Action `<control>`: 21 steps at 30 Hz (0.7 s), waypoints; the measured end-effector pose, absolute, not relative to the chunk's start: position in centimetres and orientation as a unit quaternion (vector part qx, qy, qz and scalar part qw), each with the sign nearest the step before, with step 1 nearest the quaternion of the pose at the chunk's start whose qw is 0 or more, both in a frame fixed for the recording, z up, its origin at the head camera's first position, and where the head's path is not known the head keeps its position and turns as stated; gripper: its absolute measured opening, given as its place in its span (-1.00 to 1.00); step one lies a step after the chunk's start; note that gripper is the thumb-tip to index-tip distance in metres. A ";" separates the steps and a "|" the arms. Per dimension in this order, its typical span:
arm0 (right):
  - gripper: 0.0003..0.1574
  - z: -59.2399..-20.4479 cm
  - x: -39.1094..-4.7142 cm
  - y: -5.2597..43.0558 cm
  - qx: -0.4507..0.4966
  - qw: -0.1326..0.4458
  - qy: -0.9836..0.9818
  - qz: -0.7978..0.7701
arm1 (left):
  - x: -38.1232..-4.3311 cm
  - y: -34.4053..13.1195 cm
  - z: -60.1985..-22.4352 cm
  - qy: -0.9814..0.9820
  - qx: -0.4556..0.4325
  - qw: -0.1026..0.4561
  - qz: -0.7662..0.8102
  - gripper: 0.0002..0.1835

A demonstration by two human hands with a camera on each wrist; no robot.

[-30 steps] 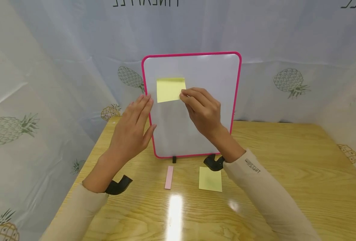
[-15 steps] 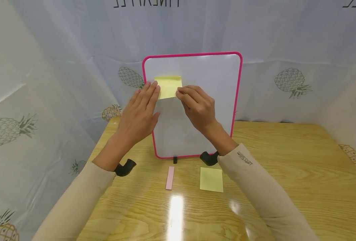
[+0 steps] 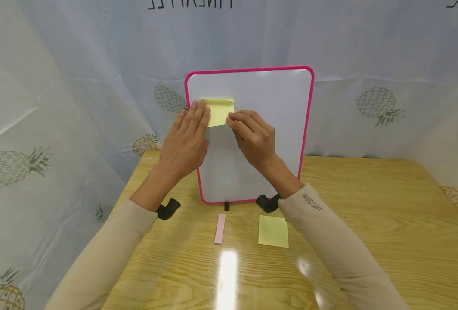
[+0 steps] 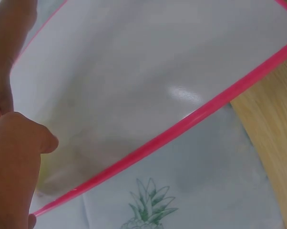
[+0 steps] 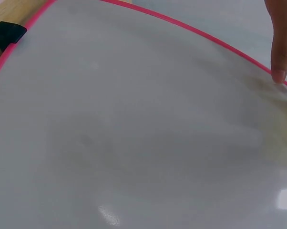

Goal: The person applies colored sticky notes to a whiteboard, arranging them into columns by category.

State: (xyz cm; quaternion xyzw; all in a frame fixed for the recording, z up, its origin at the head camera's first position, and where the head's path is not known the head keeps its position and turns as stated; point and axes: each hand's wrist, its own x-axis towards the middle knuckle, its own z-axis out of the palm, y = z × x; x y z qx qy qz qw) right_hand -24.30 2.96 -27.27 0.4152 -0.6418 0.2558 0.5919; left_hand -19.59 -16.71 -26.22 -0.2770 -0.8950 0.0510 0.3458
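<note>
A whiteboard (image 3: 248,172) with a pink frame stands upright on the table. On its upper left is a yellow sticky note (image 3: 221,113). My left hand (image 3: 186,144) lies with straight fingers over the note's left side, covering that part. Thumb and fingertips of my right hand (image 3: 254,137) pinch the note's lower right corner. In the left wrist view my left hand (image 4: 15,167) is at the left, beside the board's frame. The right wrist view shows mostly board, with a left-hand digit (image 5: 281,57) by the frame.
A second yellow sticky note (image 3: 273,231) and a narrow pink strip (image 3: 220,229) lie on the wooden table (image 3: 368,215) before the board. A small black foot (image 3: 227,206) juts from the board's bottom edge. Behind hangs a pineapple-print curtain (image 3: 337,47).
My left hand has moved right and up from the board's left edge onto the note. The right hand has shifted slightly left with the note's corner.
</note>
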 end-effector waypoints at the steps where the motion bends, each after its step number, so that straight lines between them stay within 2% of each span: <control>1: -0.94 -27.3 -24.3 2.9 0.414 0.591 -0.644 0.254 | -19.7 -16.7 -26.3 -0.896 -0.276 0.344 0.054 -0.18; 14: -0.93 -27.6 -24.4 3.1 0.418 0.581 -0.655 0.243 | -20.2 -16.2 -26.4 -0.895 -0.260 0.348 0.098 -0.18; 21: -0.93 -27.8 -24.2 3.1 0.414 0.578 -0.666 0.225 | -20.4 -16.3 -26.7 -0.891 -0.257 0.361 0.101 -0.26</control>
